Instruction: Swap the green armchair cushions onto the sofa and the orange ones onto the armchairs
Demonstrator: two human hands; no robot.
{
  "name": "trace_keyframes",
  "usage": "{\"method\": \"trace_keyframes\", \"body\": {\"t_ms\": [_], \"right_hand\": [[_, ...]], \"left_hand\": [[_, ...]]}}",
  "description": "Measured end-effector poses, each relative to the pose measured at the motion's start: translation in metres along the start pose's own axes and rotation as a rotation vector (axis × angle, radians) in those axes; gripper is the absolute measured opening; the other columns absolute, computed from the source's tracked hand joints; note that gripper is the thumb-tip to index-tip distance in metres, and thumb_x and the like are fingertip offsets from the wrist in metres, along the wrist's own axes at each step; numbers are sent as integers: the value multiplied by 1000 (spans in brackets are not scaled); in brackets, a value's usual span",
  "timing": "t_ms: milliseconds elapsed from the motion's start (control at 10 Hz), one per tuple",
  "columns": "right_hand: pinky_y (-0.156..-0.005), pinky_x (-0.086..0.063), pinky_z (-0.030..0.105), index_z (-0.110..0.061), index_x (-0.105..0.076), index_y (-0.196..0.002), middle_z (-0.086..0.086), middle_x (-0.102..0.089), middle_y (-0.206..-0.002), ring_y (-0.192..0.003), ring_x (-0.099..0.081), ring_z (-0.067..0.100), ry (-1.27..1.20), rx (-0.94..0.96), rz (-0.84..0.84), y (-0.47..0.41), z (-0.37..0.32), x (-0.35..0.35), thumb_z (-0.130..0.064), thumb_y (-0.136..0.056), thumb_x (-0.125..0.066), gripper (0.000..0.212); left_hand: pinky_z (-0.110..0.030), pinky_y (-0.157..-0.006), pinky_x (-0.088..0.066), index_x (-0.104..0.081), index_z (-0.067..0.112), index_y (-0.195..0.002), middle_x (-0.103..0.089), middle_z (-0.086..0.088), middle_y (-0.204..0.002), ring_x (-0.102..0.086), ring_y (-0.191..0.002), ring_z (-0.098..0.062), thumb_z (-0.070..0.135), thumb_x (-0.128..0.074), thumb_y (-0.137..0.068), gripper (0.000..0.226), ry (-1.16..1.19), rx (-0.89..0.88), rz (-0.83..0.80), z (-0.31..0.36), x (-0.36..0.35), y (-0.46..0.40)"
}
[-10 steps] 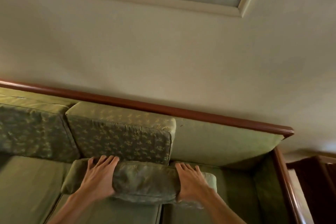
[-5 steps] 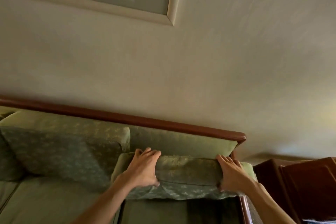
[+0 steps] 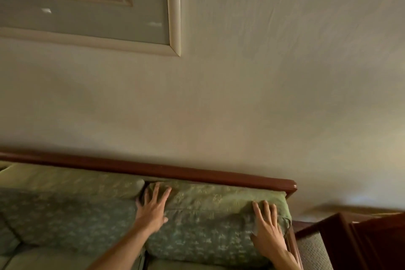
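Pressing flat with fingers spread, the left hand (image 3: 153, 208) and right hand (image 3: 266, 223) rest open on the green patterned fabric back cushion (image 3: 210, 219), upright at the wood-framed green sofa's (image 3: 175, 171) right end.

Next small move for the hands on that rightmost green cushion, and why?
Probably let go. The patterned green back cushion stands upright against the sofa's dark wooden back rail, beside its neighbouring green cushion; the left hand and right hand lie flat on it.
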State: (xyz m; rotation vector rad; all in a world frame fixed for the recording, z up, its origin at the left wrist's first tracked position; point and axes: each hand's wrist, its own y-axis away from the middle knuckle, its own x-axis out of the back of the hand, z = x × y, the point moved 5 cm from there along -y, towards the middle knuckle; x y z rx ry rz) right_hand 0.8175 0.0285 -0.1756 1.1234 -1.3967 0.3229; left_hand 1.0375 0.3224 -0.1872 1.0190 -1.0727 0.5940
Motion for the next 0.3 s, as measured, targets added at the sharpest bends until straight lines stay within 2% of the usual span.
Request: {"method": "trace_keyframes", "body": {"t_ms": [100, 200, 300], "right_hand": [[-123, -14, 51, -26, 11, -158, 10, 18, -166, -150, 20, 38, -48, -37, -15, -2, 1, 5, -41, -95, -58, 95], [-120, -20, 54, -26, -9, -159, 6, -10, -167, -153, -5, 35, -287, -90, 25, 0, -17, 21, -57, -90, -62, 92], [-113, -37, 51, -26, -21, -156, 8, -27, -162, -145, -31, 30, -752, -29, 117, 11, -57, 47, -57, -84, -71, 93]], "left_hand": [[-59, -121, -7, 5, 42, -157, 17, -2, -167, 8, -154, -33, 48, -59, -96, 89, 110, -13, -37, -8, -2, 6], [-54, -122, -12, -7, 39, -158, 2, -2, -169, -3, -154, -29, 63, -65, -86, 96, 406, 62, 7, -6, 25, 21], [-44, -118, -29, -25, 35, -156, -24, 1, -164, -27, -149, -23, 66, -74, -76, 98, 792, 80, 108, 9, 66, 45]]}}
